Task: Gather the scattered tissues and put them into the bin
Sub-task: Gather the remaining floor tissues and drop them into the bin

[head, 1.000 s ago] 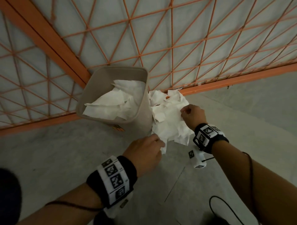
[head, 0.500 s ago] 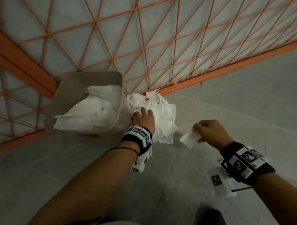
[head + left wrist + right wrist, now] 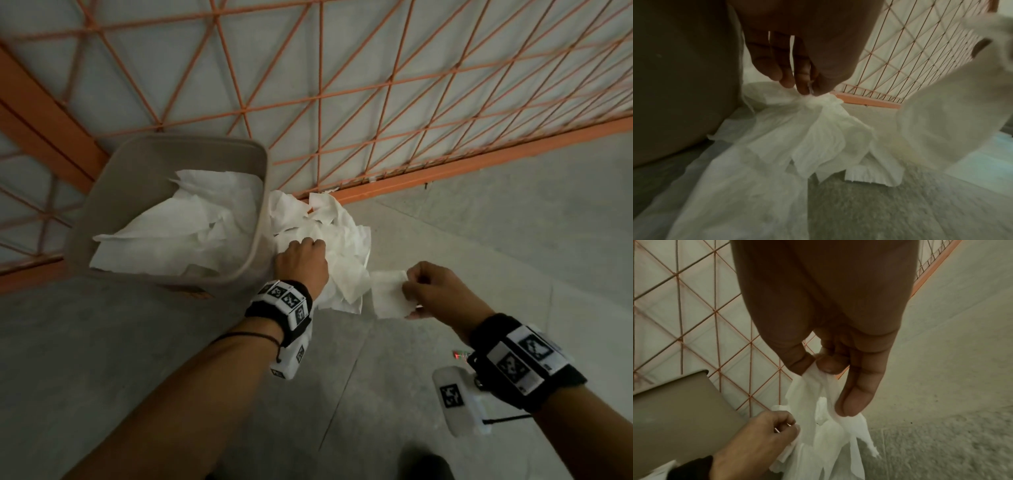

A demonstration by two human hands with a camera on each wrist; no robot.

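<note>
A beige bin (image 3: 253,240) stands against the orange mesh fence, with white tissues (image 3: 178,233) filling it. Beside its right wall lies a heap of crumpled white tissues (image 3: 342,246) on the grey floor. My left hand (image 3: 303,260) grips the top of that heap; in the left wrist view its fingertips (image 3: 803,87) pinch a bunched fold of the heap (image 3: 818,129). My right hand (image 3: 431,291) pinches a single small tissue (image 3: 388,296) just right of the heap; in the right wrist view thumb and forefinger hold this tissue (image 3: 818,386).
The orange lattice fence (image 3: 376,102) with its orange base rail (image 3: 479,164) runs behind the bin and the heap. Grey concrete floor (image 3: 513,240) spreads to the right and toward me. A small red object (image 3: 460,354) lies on the floor near my right wrist.
My left hand moved up from the heap's lower edge to grip its top next to the bin. My right hand left the heap and pulled back right, holding a single small tissue.
</note>
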